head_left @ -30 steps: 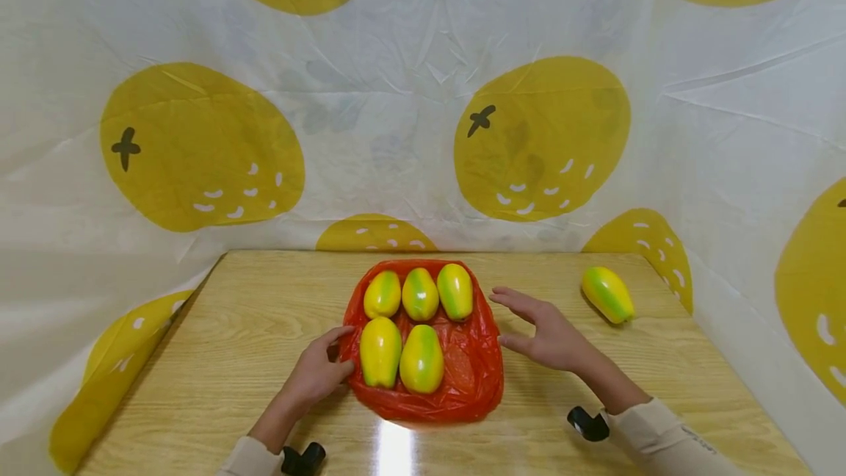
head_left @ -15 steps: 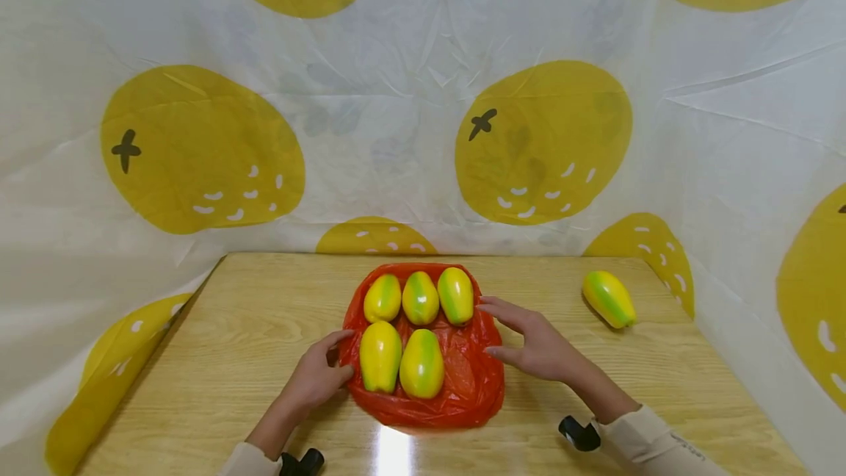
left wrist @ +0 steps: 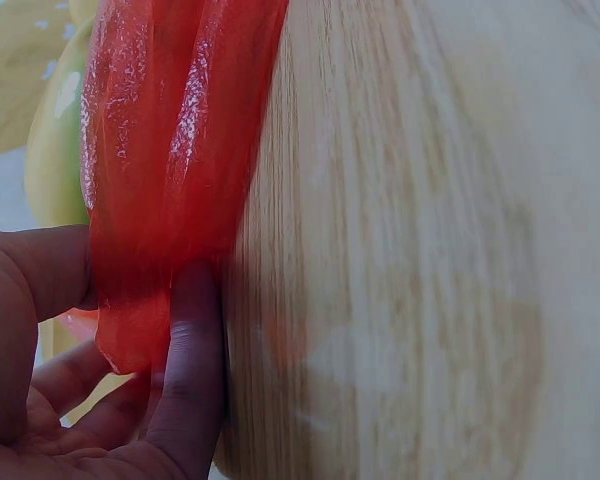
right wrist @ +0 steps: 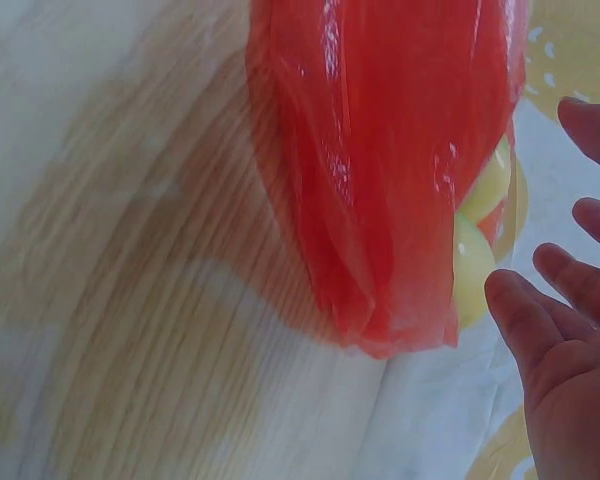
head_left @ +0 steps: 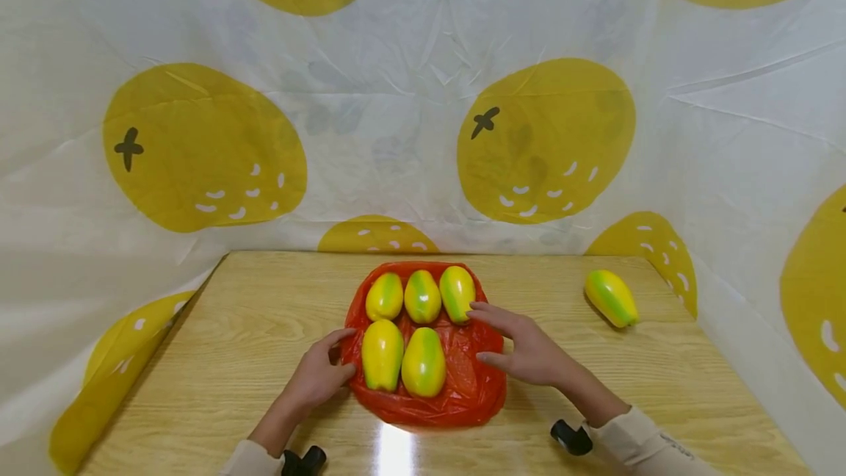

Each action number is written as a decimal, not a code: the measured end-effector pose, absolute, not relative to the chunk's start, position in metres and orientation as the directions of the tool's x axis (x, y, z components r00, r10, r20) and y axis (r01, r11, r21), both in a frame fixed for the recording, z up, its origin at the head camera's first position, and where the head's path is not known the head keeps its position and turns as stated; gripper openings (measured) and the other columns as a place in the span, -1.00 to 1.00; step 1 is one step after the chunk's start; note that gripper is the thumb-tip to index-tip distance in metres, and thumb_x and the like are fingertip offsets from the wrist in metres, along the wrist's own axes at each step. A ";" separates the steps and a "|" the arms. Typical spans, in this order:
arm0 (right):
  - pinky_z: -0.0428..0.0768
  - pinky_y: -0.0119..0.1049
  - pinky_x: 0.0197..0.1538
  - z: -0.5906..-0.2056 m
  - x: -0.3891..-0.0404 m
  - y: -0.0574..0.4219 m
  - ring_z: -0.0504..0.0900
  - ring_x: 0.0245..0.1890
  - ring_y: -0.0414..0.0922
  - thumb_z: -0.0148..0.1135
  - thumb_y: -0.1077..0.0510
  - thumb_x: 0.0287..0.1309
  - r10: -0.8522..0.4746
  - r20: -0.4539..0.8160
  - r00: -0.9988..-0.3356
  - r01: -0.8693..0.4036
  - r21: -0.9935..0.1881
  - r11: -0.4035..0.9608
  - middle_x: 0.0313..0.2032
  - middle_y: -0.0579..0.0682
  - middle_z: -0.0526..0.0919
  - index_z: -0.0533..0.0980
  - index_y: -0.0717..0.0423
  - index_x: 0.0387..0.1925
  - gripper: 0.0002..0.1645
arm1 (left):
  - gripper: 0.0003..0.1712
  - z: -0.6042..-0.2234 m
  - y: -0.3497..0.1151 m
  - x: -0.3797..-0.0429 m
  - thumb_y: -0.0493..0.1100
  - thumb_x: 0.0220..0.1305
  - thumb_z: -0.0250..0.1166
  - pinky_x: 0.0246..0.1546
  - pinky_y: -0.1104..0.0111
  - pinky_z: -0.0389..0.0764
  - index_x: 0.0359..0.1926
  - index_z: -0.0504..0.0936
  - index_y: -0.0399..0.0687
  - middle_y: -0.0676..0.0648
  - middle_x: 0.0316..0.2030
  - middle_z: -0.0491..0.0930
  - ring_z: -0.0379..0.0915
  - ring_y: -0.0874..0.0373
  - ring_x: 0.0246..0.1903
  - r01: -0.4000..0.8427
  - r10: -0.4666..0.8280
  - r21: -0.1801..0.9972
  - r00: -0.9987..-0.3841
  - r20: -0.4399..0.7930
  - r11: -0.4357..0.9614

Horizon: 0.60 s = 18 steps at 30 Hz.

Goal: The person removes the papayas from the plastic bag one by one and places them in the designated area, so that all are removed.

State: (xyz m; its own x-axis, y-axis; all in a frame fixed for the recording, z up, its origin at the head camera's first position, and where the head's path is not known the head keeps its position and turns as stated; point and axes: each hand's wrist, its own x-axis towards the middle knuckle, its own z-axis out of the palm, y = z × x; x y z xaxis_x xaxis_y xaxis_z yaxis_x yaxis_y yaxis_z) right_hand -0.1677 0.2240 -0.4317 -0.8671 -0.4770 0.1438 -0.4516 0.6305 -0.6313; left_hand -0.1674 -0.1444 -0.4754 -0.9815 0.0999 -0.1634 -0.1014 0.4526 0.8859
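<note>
A red plastic bag (head_left: pixel 466 380) sits with its mouth wide on the wooden table. Inside lie several glossy yellow-green papayas (head_left: pixel 381 355), three along the back and the others in front at the left. My left hand (head_left: pixel 319 372) pinches the bag's left edge; in the left wrist view the red film (left wrist: pixel 180 150) runs between thumb and fingers. Over the bag's right rim reaches my right hand (head_left: pixel 529 350), fingers spread and nothing in its grasp. Its fingertips come close to the back right papaya (head_left: pixel 457 294) in the head view.
Another papaya (head_left: pixel 611 298) lies alone on the table (head_left: pixel 264 300) at the back right. Behind and beside the table hangs a white cloth (head_left: pixel 383 145) printed with big yellow fruit. A small black device (head_left: pixel 571 438) is on each wrist.
My right hand has moved left, from beside the bag to over its right rim. The left hand has stayed at the left edge, and the papayas lie as before.
</note>
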 end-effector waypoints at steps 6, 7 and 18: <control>0.38 0.35 0.42 -0.433 -0.166 0.215 0.39 0.48 0.28 0.45 0.05 0.24 -0.492 0.146 -0.858 -0.461 -0.642 0.613 0.47 0.15 0.46 0.48 0.05 0.42 -0.27 | -0.23 -0.476 -0.145 -0.167 -0.36 0.17 0.37 -0.12 0.25 0.74 0.44 0.45 -0.12 -0.29 0.28 0.57 0.55 -0.02 0.08 -0.106 0.098 0.885 -0.981 -0.168 0.454; 0.38 0.35 0.42 -0.433 -0.165 0.213 0.38 0.49 0.27 0.46 0.05 0.23 -0.490 0.137 -0.861 -0.451 -0.650 0.611 0.47 0.15 0.45 0.48 0.04 0.41 -0.27 | -0.23 -0.476 -0.145 -0.167 -0.35 0.17 0.37 -0.13 0.25 0.74 0.44 0.46 -0.12 -0.29 0.28 0.57 0.55 -0.02 0.07 -0.106 0.098 0.885 -0.981 -0.168 0.454; 0.39 0.36 0.42 -0.434 -0.159 0.193 0.39 0.48 0.26 0.47 -0.05 0.23 -0.450 0.083 -0.889 -0.381 -0.679 0.628 0.47 0.16 0.45 0.48 -0.06 0.42 -0.25 | -0.23 -0.475 -0.145 -0.167 -0.33 0.18 0.38 -0.25 0.28 0.74 0.45 0.45 -0.09 -0.27 0.31 0.54 0.50 -0.04 0.04 -0.113 0.103 0.882 -0.979 -0.179 0.457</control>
